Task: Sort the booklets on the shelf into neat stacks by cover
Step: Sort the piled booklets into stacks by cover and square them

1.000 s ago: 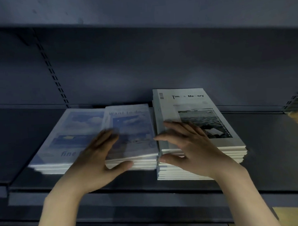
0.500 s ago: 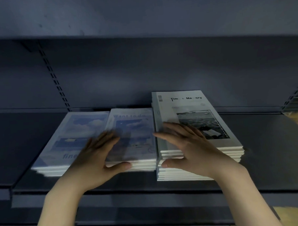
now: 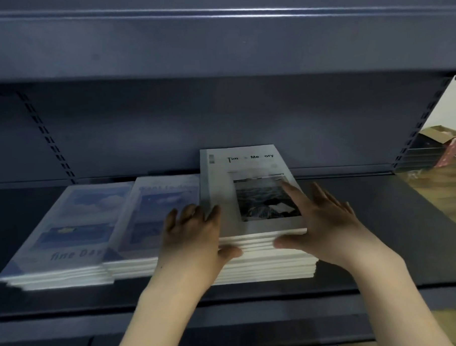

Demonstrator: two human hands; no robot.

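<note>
Three stacks of booklets lie side by side on the dark shelf [image 3: 381,244]. At the left is a blue "fine Day" stack [image 3: 67,232]. A second blue sky-cover stack [image 3: 155,207] sits in the middle. The tallest stack, white "Time & Memory" booklets [image 3: 248,187], stands at the right. My left hand [image 3: 195,237] presses against that white stack's left side, thumb on its front edge. My right hand [image 3: 320,221] lies on its right front corner, fingers spread on the cover, thumb against the front edge.
The shelf above [image 3: 216,42] hangs low over the stacks. Slotted uprights [image 3: 47,139] run down the back panel. At the far right the shelf unit ends, with a cardboard box [image 3: 437,135] and wooden floor beyond.
My left hand has moved right, off the middle blue stack onto the white stack's left side. My right hand has slid to the white stack's right corner. The view has shifted.
</note>
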